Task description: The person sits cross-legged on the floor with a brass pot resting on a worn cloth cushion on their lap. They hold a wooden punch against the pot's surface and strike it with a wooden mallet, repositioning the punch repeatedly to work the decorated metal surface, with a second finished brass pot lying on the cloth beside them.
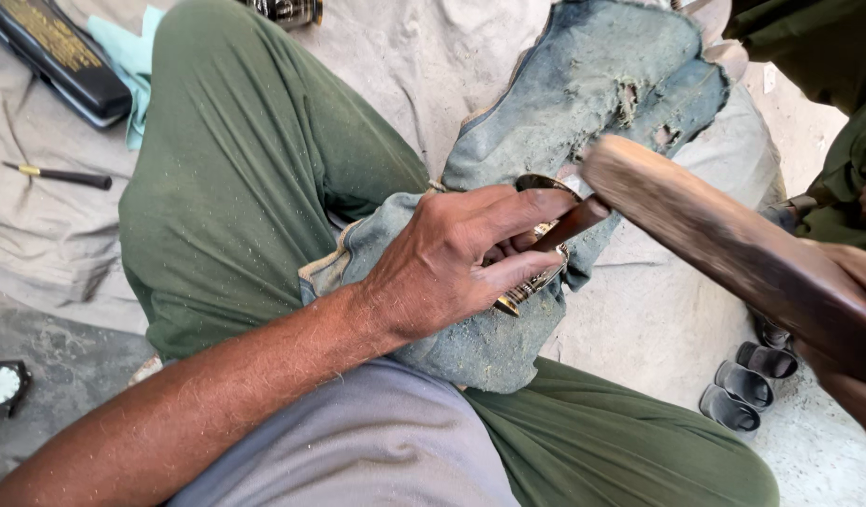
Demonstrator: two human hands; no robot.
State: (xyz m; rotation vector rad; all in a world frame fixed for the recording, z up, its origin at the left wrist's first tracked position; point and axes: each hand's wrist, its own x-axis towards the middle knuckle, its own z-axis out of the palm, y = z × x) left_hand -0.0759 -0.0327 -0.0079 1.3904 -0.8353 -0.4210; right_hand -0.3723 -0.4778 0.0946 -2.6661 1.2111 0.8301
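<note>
Metal piece (536, 246), small and curved, brass and dark in colour, lies on a worn denim cloth (583, 103) over the lap, centre of the scene. Left hand (456, 258) presses it down, fingers (532, 205) curled closed around it, thumb side up. Exact shape of the piece cannot be told; the hand hides most of it.

Right hand (851, 319), near right edge, grips a wooden mallet (724, 239). The mallet head is blurred; it sits just above and to the right of the metal piece. A thin brown rod (572, 223) runs from under the left fingers toward the mallet; whether it touches the mallet cannot be told.

Green trousers (236, 160) are dusted with fine filings. Person sits on a pale sheet (38, 225) on the floor.

Far left: black case (57, 56) on a teal cloth (132, 56). Left: a dark-handled tool (62, 175) on the sheet. Near left edge: a clock (1, 385). Near right: grey sandals (748, 380). Far right: another person's green sleeve (851, 160).
</note>
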